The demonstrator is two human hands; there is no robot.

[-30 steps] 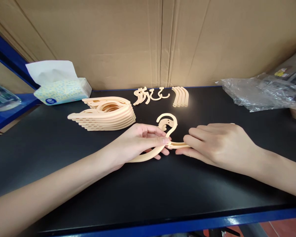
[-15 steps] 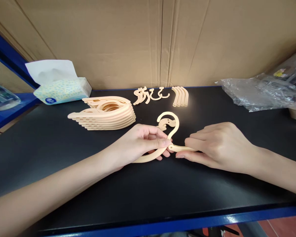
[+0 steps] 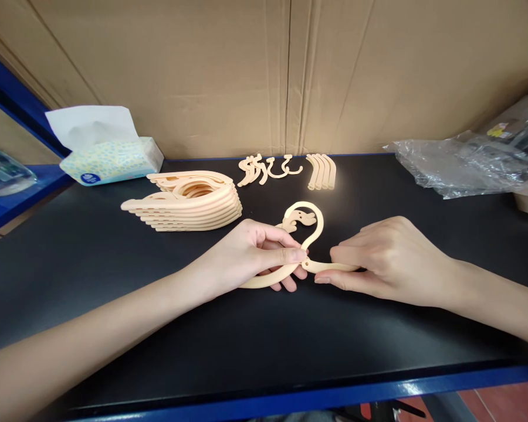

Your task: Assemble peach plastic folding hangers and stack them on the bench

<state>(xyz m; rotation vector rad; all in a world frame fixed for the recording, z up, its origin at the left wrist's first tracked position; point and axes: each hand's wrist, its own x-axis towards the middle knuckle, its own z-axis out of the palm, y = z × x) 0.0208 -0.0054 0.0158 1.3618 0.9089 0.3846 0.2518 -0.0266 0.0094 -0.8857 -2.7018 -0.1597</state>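
Observation:
A cream plastic folding hanger (image 3: 320, 225) is held between my hands just above the black table. My left hand (image 3: 264, 255) pinches it at the joint under its curved hook, thumb on top. One curved arm of the hanger runs down to the left below that palm. My right hand (image 3: 378, 261) is closed around the other arm (image 3: 325, 266), whose holed end meets the joint beside my left thumb. Whether the arm is fastened there, I cannot tell. Behind the hook lies a small cream piece with holes (image 3: 307, 218), partly covered.
A stack of cream folded hangers (image 3: 189, 205) lies at the left. Toward the back are several small hook pieces (image 3: 251, 170) and several curved strips (image 3: 321, 172). A tissue pack (image 3: 114, 161) stands back left; clear plastic bags (image 3: 453, 164) lie at the right. Cardboard (image 3: 202, 76) walls the back.
The hook and joint have shifted slightly to the right in my left hand. My right hand stays on the arm with hardly any movement.

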